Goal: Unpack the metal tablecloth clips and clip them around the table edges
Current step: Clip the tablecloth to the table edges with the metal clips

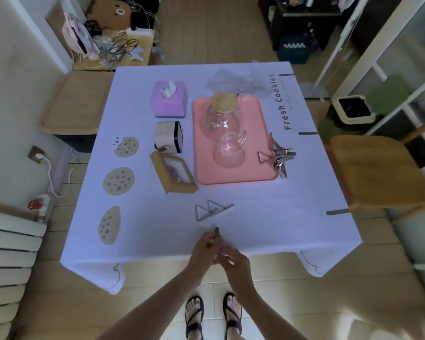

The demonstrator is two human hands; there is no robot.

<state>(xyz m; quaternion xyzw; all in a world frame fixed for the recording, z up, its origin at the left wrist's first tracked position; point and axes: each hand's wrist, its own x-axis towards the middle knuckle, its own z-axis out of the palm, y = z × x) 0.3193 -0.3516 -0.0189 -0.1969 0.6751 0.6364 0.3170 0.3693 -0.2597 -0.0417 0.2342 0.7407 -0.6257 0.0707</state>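
fingers of the left hand (203,250) are pinching a metal clip (217,235) near its top, and the right hand (234,263) is curling its fingers round the clip's lower end, though blur is hiding the exact grip. the clip is meeting the near edge of the table, its upper strip pointing inward over the white tablecloth (157,231). just beyond it two loose clips (210,209), triangular, are lying overlapped on the cloth. a pile of clips (279,155) is sitting just right of the pink tray (233,179), which is carrying a glass jug (220,119) with a wooden lid and a glass cup (230,150). three fitted clips (308,133) are gripping the right edge, well apart. beside them printed words (281,104) are reading "fresh cookies", with a smaller line too blurred to read. cookie prints (118,180) are running down the left side. a purple tissue box (168,100), a small white device (167,137) and a wooden picture frame (173,174) are standing left of the tray.
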